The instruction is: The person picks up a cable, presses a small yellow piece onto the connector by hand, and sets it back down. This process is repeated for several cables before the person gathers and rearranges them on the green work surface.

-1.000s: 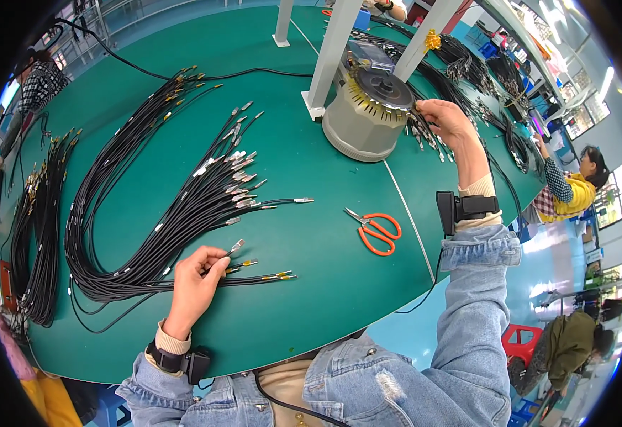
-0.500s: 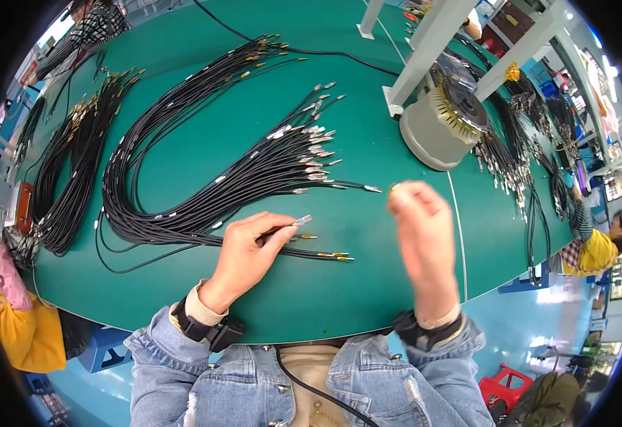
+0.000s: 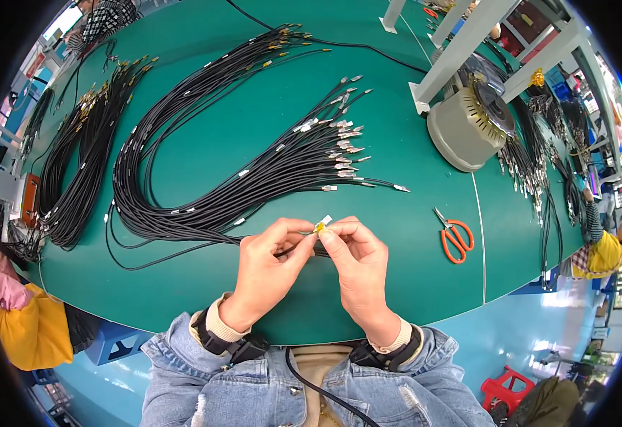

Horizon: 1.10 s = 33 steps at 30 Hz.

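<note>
My left hand point(image 3: 268, 263) pinches a black cable close to its end, where a white tip point(image 3: 327, 220) sticks up past the fingers. Closed from the other side, my right hand point(image 3: 361, 274) presses a small yellow piece of tape point(image 3: 319, 228) against that end. The fingertips of both hands meet there and partly hide the joint. Just beyond lies a large bent bundle of black cables point(image 3: 215, 196), with silvery and white ends toward the right and yellowish ends at the far side. Other cable ends are behind my right fingers.
Orange-handled scissors point(image 3: 457, 243) lie to the right. Behind them stands a round grey device point(image 3: 467, 132) with a toothed ring, beside a metal frame point(image 3: 460, 53). More cable bundles rest at the left point(image 3: 83, 164) and far right point(image 3: 524, 164). Other people sit around the green table point(image 3: 396, 285).
My right hand has come left from beside the grey device to my left hand, bringing the small yellow piece to the cable end. The scissors it covered now show. The view has shifted slightly.
</note>
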Motion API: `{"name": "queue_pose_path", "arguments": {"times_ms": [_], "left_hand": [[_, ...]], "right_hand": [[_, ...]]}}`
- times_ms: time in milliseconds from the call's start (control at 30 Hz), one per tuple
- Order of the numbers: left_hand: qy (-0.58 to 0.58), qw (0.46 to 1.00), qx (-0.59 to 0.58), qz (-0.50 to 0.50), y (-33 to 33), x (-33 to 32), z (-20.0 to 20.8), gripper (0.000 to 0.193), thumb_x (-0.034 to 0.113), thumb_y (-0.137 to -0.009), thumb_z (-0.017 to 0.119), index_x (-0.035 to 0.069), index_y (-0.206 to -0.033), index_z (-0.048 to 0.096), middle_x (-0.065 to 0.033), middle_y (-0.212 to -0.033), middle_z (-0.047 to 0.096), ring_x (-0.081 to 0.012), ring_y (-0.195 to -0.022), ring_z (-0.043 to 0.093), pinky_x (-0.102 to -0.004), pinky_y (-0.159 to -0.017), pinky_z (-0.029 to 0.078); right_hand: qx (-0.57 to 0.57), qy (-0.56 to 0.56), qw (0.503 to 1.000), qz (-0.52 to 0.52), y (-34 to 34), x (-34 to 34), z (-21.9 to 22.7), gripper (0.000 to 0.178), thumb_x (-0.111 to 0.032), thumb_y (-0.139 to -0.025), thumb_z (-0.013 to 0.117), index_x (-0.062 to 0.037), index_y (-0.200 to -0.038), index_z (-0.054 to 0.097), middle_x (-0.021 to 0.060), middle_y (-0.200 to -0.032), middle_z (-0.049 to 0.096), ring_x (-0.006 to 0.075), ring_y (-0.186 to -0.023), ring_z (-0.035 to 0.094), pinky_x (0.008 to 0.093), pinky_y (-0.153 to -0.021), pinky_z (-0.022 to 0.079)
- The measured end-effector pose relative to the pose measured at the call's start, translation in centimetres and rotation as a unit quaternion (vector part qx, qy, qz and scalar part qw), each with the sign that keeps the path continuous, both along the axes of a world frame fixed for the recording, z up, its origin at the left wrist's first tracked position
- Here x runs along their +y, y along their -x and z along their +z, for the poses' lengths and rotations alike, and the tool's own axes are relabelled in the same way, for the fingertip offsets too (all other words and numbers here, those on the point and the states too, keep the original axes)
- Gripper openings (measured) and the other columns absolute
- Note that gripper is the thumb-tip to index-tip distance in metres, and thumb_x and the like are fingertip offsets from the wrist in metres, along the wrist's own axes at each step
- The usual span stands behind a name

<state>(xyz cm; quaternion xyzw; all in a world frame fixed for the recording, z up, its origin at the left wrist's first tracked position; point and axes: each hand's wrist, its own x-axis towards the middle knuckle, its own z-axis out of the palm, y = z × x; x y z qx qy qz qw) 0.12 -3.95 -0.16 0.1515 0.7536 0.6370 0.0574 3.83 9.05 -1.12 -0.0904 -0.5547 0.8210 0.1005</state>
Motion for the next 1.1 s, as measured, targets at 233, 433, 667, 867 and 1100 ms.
{"name": "queue_pose_path", "arguments": {"times_ms": [233, 433, 667, 867, 1100], "left_hand": [[-0.014, 1.000, -0.014, 0.008, -0.01, 0.09, 0.13, 0.011, -0.002, -0.084, 0.064, -0.004, -0.094, 0.062, -0.0064, -0.079, 0.068, -0.0096, -0.068, 0.065, -0.0198, -0.058, 0.051], [-0.023, 1.000, -0.015, 0.008, -0.07, 0.13, 0.22, 0.011, -0.002, -0.083, 0.064, -0.005, -0.094, 0.061, -0.0077, -0.082, 0.068, -0.0107, -0.070, 0.066, -0.0211, -0.062, 0.053], [-0.016, 1.000, -0.013, 0.004, -0.07, 0.12, 0.15, 0.012, -0.003, -0.083, 0.064, -0.005, -0.094, 0.061, -0.0076, -0.082, 0.068, -0.0108, -0.070, 0.066, -0.0210, -0.062, 0.053], [-0.021, 1.000, -0.016, 0.004, -0.10, 0.23, 0.27, 0.011, -0.002, -0.084, 0.064, -0.005, -0.094, 0.061, -0.0074, -0.082, 0.068, -0.0103, -0.070, 0.066, -0.0206, -0.061, 0.052], [-0.016, 1.000, -0.014, 0.007, -0.12, 0.30, 0.24, 0.010, -0.002, -0.084, 0.064, -0.005, -0.093, 0.061, -0.0071, -0.081, 0.068, -0.0099, -0.070, 0.066, -0.0200, -0.060, 0.052]], "right_hand": [[-0.009, -0.022, 1.000, -0.015, 0.11, -0.10, -0.22, 0.007, -0.003, -0.085, 0.066, 0.0025, -0.088, 0.064, 0.0049, -0.088, 0.059, 0.0119, -0.084, 0.054, 0.0256, -0.077, 0.045], [0.001, -0.062, 0.998, -0.027, 0.13, -0.16, -0.30, 0.007, -0.003, -0.083, 0.067, 0.0018, -0.087, 0.064, 0.0048, -0.086, 0.059, 0.0122, -0.083, 0.054, 0.0258, -0.076, 0.045], [-0.008, -0.094, 0.995, -0.031, 0.11, -0.13, -0.25, 0.005, -0.002, -0.082, 0.067, 0.0014, -0.085, 0.064, 0.0043, -0.084, 0.059, 0.0121, -0.082, 0.054, 0.0259, -0.076, 0.044], [-0.014, -0.091, 0.995, -0.033, 0.15, -0.12, -0.18, 0.005, -0.001, -0.082, 0.066, 0.0016, -0.084, 0.064, 0.0042, -0.083, 0.059, 0.0118, -0.081, 0.054, 0.0255, -0.075, 0.044], [-0.020, -0.088, 0.995, -0.042, 0.23, -0.19, -0.18, 0.005, -0.002, -0.082, 0.066, 0.0020, -0.084, 0.064, 0.0041, -0.082, 0.058, 0.0115, -0.079, 0.054, 0.0252, -0.074, 0.045]]}}
